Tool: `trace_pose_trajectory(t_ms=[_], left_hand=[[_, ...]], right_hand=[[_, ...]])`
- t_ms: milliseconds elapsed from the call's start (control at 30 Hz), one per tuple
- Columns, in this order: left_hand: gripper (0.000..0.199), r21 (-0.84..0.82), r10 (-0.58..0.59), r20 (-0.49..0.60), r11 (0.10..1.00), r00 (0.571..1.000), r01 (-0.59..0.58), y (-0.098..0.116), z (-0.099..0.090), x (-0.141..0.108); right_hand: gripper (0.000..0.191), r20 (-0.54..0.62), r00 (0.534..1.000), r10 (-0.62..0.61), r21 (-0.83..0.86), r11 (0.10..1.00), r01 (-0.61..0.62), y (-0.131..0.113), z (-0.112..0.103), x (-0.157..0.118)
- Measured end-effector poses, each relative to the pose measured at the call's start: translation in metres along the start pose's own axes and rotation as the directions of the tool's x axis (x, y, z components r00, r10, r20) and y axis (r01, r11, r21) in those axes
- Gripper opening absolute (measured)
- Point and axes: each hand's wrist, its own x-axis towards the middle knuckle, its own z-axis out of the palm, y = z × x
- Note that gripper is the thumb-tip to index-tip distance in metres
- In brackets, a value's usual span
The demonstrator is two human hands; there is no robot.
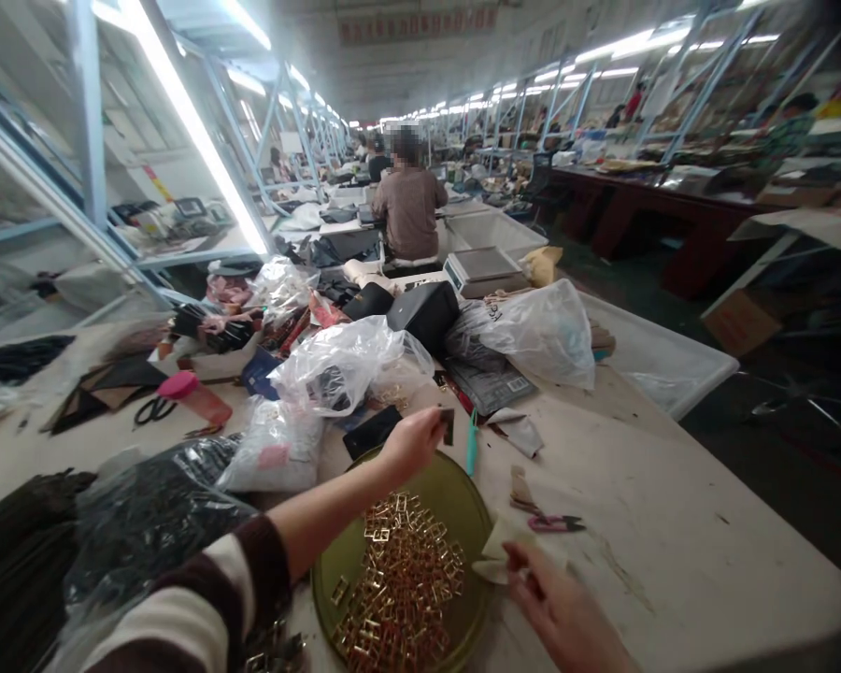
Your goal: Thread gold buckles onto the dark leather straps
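Note:
My left hand (410,444) reaches over the far rim of a round olive-green tray (463,495), its fingers closed on a small dark strip (449,427). Many gold-coloured metal buckles (410,570) lie heaped in the tray. To the right of the tray, my right hand (543,594) is closed with its fingertips on a pale yellowish piece of paper or cloth (499,547); which of the two I cannot tell. Just beyond that hand rests a pair of pink-handled thread snips (557,523). A turquoise stick-like tool (472,444) lies near the left fingertips.
Clear plastic bags (354,360) and a black box (424,316) crowd the table's far side. A pink-lidded jar (196,397) and black scissors (154,411) sit left. Black plastic (154,514) covers the near left. A seated person (410,210) faces away ahead.

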Motion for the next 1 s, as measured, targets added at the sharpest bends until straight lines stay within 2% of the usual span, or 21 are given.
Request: trace_pose_trajectory(t_ms=[33,67,133,200,300,367,500,600,667,800,867,900,933,1000], left_hand=[[0.020,-0.091,-0.041,-0.055,0.995,0.998,0.035,0.013,-0.007,-0.016],[0.017,-0.357,-0.166,-0.118,0.927,0.979,0.114,0.024,-0.013,-0.032],[0.013,-0.697,-0.394,-0.085,0.680,0.915,0.227,0.040,-0.023,-0.061],[0.014,-0.860,-0.547,0.015,0.420,0.837,0.290,0.047,-0.028,-0.086],[0.013,-0.937,-0.660,0.158,0.135,0.735,0.322,0.044,-0.033,-0.117],[0.011,-0.951,-0.694,0.228,-0.010,0.682,0.308,0.038,-0.036,-0.134],[0.006,-0.950,-0.721,0.307,-0.190,0.622,0.250,0.028,-0.044,-0.165],[0.004,-0.933,-0.726,0.360,-0.288,0.586,0.216,0.022,-0.049,-0.183],[0.005,-0.923,-0.723,0.381,-0.336,0.576,0.188,0.019,-0.051,-0.193],[0.007,-0.902,-0.714,0.414,-0.406,0.564,0.148,0.012,-0.052,-0.210],[0.010,-0.903,-0.706,0.407,-0.404,0.580,0.143,0.009,-0.056,-0.220],[0.012,-0.915,-0.692,0.384,-0.376,0.612,0.149,0.007,-0.060,-0.225],[0.014,-0.930,-0.662,0.352,-0.328,0.662,0.166,0.006,-0.065,-0.231],[0.018,-0.946,-0.532,0.322,-0.216,0.783,0.242,0.003,-0.076,-0.244]], right_hand=[[0.035,-0.047,0.996,0.081,0.078,0.994,-0.078,-0.009,-0.003,0.004],[0.042,-0.065,0.989,0.132,0.173,0.978,-0.119,-0.018,-0.006,0.008],[0.045,-0.029,0.990,0.136,0.377,0.919,-0.115,-0.038,-0.008,0.016],[0.039,0.019,0.995,0.102,0.504,0.858,-0.098,-0.056,-0.006,0.022],[0.034,0.048,0.993,0.109,0.561,0.819,-0.117,-0.081,0.002,0.024],[0.032,0.056,0.989,0.136,0.557,0.818,-0.144,-0.092,0.010,0.023],[0.033,0.110,0.980,0.165,0.562,0.803,-0.199,-0.104,0.030,0.021],[0.030,0.150,0.965,0.216,0.637,0.725,-0.262,-0.111,0.048,0.020],[0.027,0.218,0.944,0.248,0.717,0.615,-0.328,-0.119,0.061,0.018],[0.027,0.403,0.876,0.266,0.818,0.324,-0.475,-0.137,0.083,0.019],[0.029,0.441,0.850,0.290,0.835,0.214,-0.506,-0.144,0.090,0.022],[0.029,0.443,0.845,0.298,0.842,0.185,-0.507,-0.147,0.092,0.024],[0.028,0.437,0.848,0.300,0.848,0.178,-0.500,-0.149,0.094,0.026],[0.027,0.428,0.861,0.277,0.845,0.215,-0.489,-0.152,0.095,0.029]])
